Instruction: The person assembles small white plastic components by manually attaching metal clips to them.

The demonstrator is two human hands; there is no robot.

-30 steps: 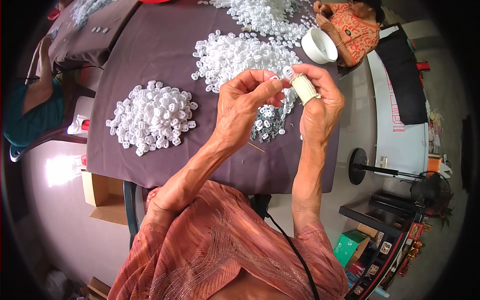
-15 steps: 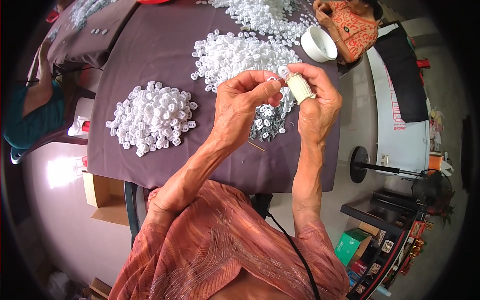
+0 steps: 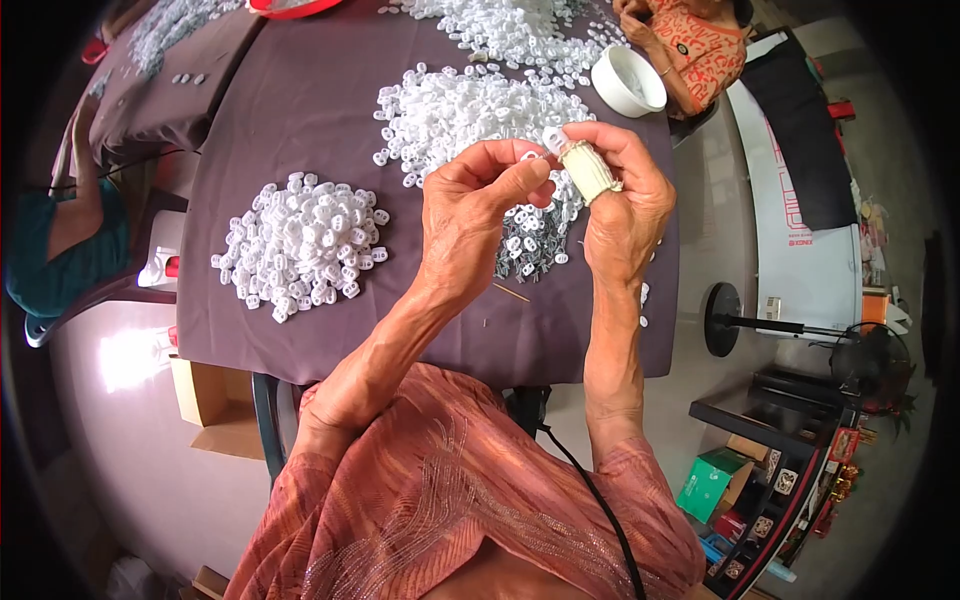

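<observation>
Over the table, my left hand [image 3: 462,225] pinches a small white oval plastic piece [image 3: 531,157] between thumb and forefinger. Close beside it, my right hand [image 3: 630,205] grips another white plastic piece [image 3: 554,140] between forefinger and thumb. A cream ribbed wrap [image 3: 590,172] covers that thumb's end. The two pieces are nearly together; whether they touch I cannot tell. Below the hands lies a heap of small grey metal parts [image 3: 520,258] with some white pieces on it. To the left is a pile of white two-holed pieces [image 3: 300,240].
A larger white pile [image 3: 450,110] spreads beyond my hands on the brown tablecloth [image 3: 400,345]. A white bowl [image 3: 612,95] stands at the far right near a person in orange [image 3: 700,55]. A thin stick [image 3: 511,292] lies near the grey parts. Another person's arm [image 3: 75,200] shows at left.
Both hands stay close together, each with a white piece in its pinch. The wrapped right thumb has tilted slightly. The whole view has shifted a little.
</observation>
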